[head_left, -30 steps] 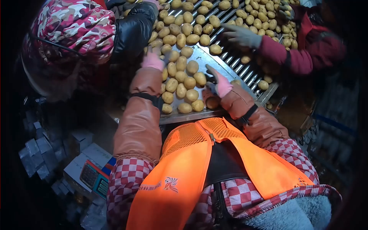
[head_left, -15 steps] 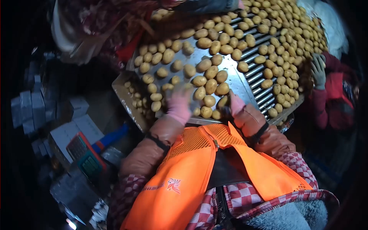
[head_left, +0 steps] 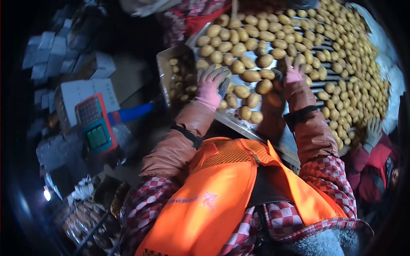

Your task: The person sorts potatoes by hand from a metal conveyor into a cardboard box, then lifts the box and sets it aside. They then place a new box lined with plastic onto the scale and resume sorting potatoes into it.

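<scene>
Potatoes (head_left: 241, 91) cover much of a shiny metal sorting table (head_left: 270, 123). My left hand (head_left: 212, 83), in a grey and pink glove, lies over potatoes at the table's left edge with its fingers spread. Further right, my right hand (head_left: 294, 72) reaches in among the potatoes, its gloved fingers apart and nothing visibly gripped. Loose potatoes lie between both hands. The right palm's underside is hidden.
Metal roller bars (head_left: 320, 84) lead to a dense heap of potatoes on the right. An open box (head_left: 164, 66) at the table's left holds smaller potatoes. A scale display (head_left: 97, 123) stands at left. A co-worker's gloved hand (head_left: 373, 130) rests by the heap.
The view has shifted, so the table sits further right. My left hand has moved to the table's left edge. My right hand has reached farther in from the near edge, among the potatoes.
</scene>
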Action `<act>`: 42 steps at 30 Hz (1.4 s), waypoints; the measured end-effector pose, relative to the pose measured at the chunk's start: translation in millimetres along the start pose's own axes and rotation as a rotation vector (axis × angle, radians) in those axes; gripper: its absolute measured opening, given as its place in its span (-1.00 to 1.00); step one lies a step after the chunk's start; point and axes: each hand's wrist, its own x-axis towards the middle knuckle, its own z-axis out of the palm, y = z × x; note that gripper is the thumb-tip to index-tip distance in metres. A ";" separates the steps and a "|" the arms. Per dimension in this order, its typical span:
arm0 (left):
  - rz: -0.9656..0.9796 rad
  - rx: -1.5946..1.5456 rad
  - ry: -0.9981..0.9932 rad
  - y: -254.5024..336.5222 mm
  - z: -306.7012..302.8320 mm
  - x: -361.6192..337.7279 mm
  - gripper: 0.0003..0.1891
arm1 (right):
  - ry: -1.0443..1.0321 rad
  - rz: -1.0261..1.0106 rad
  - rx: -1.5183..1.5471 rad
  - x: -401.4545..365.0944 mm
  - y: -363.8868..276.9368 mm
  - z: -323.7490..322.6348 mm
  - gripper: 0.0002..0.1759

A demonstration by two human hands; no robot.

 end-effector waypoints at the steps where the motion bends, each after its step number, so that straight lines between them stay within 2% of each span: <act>1: -0.060 0.010 0.074 -4.0 -9.6 -6.7 -0.62 | 0.007 0.002 0.053 -2.5 -12.4 -1.7 -0.15; 6: -0.296 0.046 0.027 -18.9 -40.0 -78.5 -0.61 | 0.043 0.054 0.287 -7.0 -20.1 -37.5 -0.15; 10: -0.465 0.055 0.064 -5.6 -60.0 -129.3 -0.61 | 0.058 0.043 0.339 -5.4 -13.1 -24.6 -0.14; 14: -0.566 0.113 0.073 -10.7 -58.2 -163.5 -0.60 | 0.085 -0.066 0.316 -1.0 0.5 -9.2 -0.14; 17: -0.678 0.105 -0.041 -21.1 -53.9 -170.4 -0.56 | 0.021 -0.083 0.280 -19.5 7.9 -25.0 -0.14; 20: -0.736 0.105 -0.191 -33.3 -39.2 -167.6 -0.52 | 0.020 -0.076 0.233 -33.0 23.9 -10.0 -0.16; 21: -0.722 0.095 -0.240 -39.2 -39.0 -166.6 -0.51 | 0.135 -0.121 0.342 -38.0 35.3 4.7 -0.22; 23: -0.701 0.075 -0.347 -49.7 -44.4 -165.5 -0.50 | 0.116 -0.015 0.437 -59.5 47.7 6.7 -0.27; 24: -0.697 0.057 -0.377 -55.4 -50.0 -164.5 -0.49 | 0.181 -0.021 0.413 -84.6 43.2 -8.4 -0.28; 25: -0.772 0.001 -0.430 -60.4 -60.3 -160.1 -0.48 | 0.067 0.044 0.428 -112.6 25.9 -41.9 -0.25; 27: -0.910 -0.110 -0.536 -75.4 -77.7 -148.3 -0.47 | 0.052 -0.001 0.524 -149.5 14.5 -33.2 -0.21; 28: -0.882 -0.124 -0.551 -90.2 -73.0 -151.7 -0.46 | 0.095 0.006 0.617 -159.7 8.3 -0.9 -0.18; 30: -0.712 -0.070 -0.484 -112.5 -49.1 -167.2 -0.39 | 0.123 0.104 0.500 -188.4 -24.3 -4.7 -0.10; 31: -0.631 -0.033 -0.454 -115.8 -42.4 -166.0 -0.35 | 0.196 0.087 0.481 -195.2 -31.3 17.4 -0.08; 32: -0.791 -0.091 -0.685 -112.8 -46.1 -149.5 -0.20 | 0.165 0.162 0.444 -197.4 -42.7 15.8 -0.09; 35: -0.745 0.103 -0.844 -106.3 -32.9 -135.9 -0.10 | 0.140 0.253 0.427 -204.7 -60.7 4.0 -0.16; 36: -0.689 0.152 -0.909 -122.3 -7.4 -149.0 -0.06 | 0.135 0.283 0.455 -204.2 -63.1 3.0 -0.18; 39: -1.131 -0.174 -0.546 -163.1 72.4 -158.6 -0.14 | 0.153 0.301 0.443 -204.8 -64.5 -1.5 -0.21; 40: -1.036 -0.257 -0.519 -175.3 92.2 -164.8 -0.26 | 0.168 0.289 0.423 -204.6 -65.4 -2.7 -0.22; 41: -0.596 0.102 -1.085 -160.7 47.3 -120.0 -0.36 | 0.181 0.278 0.407 -204.2 -67.5 -2.8 -0.23; 42: -0.460 0.167 -1.133 -159.3 43.7 -97.9 -0.37 | 0.175 0.279 0.429 -204.6 -68.7 -3.2 -0.23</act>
